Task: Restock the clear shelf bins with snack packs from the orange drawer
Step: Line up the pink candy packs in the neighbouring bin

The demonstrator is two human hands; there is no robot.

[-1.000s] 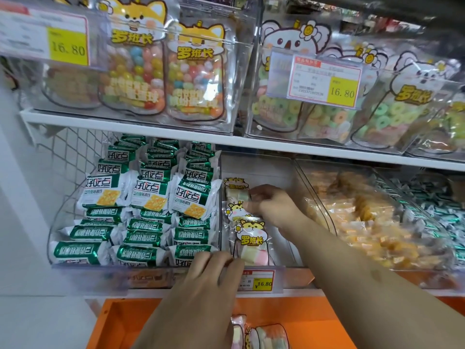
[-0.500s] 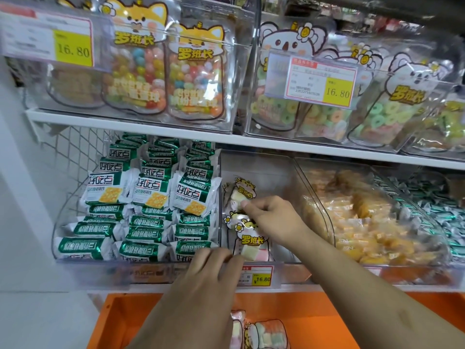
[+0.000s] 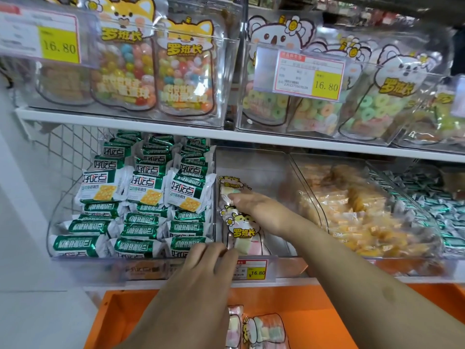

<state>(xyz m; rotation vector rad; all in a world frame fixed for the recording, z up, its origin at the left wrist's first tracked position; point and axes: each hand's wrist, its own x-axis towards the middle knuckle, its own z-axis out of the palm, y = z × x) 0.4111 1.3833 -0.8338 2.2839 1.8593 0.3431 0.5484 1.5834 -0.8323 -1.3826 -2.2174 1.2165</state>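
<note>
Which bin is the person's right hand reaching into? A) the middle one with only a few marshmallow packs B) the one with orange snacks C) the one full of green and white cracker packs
A: the right hand is inside the middle clear bin, fingers on the marshmallow packs there.

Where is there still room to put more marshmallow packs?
The middle bin has bare room behind and right of the marshmallow packs, where the right hand reaches in. The orange drawer has open floor right of its packs. The green cracker bin and the orange snack bin are packed.
</note>
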